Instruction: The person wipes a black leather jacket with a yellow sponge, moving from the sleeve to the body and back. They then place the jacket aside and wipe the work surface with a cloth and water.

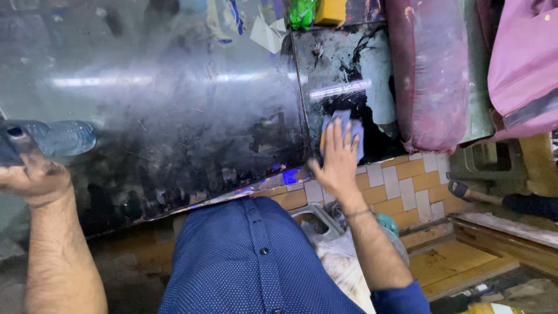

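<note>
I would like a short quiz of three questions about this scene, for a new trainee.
1. What does the right hand press against the dark smeared surface?
2. True or false: the left hand is empty.
3. Which lies below the glass counter? A) green carpet B) orange and grey tiles C) sand

Key
1. A blue cloth.
2. False: it holds a clear plastic bottle.
3. B
</note>
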